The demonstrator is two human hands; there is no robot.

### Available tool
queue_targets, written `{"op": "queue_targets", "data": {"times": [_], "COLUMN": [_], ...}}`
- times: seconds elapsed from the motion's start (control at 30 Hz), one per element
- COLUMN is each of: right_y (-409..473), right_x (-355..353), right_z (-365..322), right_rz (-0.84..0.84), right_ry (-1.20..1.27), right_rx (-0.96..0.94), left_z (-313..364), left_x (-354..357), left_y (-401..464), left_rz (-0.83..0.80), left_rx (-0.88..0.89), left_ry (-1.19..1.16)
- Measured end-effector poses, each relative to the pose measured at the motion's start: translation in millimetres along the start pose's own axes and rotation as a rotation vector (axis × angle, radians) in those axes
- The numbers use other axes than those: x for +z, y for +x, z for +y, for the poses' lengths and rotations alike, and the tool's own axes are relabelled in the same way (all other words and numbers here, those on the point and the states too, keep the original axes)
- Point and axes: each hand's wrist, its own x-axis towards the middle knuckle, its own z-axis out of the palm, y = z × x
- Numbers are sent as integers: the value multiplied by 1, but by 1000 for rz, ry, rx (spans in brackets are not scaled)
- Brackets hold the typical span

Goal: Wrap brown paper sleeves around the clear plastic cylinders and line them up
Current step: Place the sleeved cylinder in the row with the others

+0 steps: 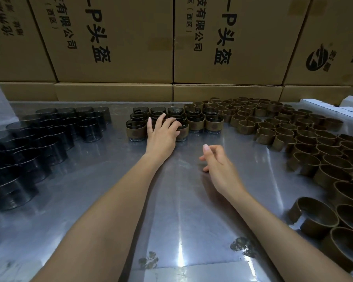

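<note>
Dim indoor light; white glare streaks the metal table [179, 237]. Wide-angle bending warps the edges; the right hand [216, 161] is slightly blurred.

The cardboard boxes [114, 39] stacked across the top of the frame carry black print running sideways. Readable pieces are "P头盔" in large characters, "有限公司" in smaller ones, and "(西区)". A round black logo [318, 58] stands on a box at upper right, its characters unreadable.
</note>
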Motion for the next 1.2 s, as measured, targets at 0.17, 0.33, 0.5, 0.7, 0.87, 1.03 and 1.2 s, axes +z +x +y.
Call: {"op": "queue_targets", "data": {"times": [0.17, 0.33, 0.5, 0.7, 0.87, 1.03, 1.2], "right_y": [0, -1, -2, -3, -4, -4, -3], "right_x": [-1, -1, -1, -1, -2, -2, -2], "right_z": [0, -1, -2, -4, -5, -5, -5], "right_rz": [-3, -9, -9, -13, -14, -19, -24], "right_ry": [-6, -13, -21, -15, -10, -20, -21], "right_rx": [6, 12, 8, 4, 4, 4, 5], "left_z": [1, 0, -1, 3, 2, 1, -2], "left_x": [0, 2, -2, -5, -4, -1, 2], "left_y": [-2, -3, -1, -1, 1, 3, 0], "left_rz": [4, -10, 13, 5, -20, -50, -65], "left_rx": [-39, -104, -74, -31, -28, -62, -56], "left_ry": [19, -4, -4, -38, -57, -103, -81]}}
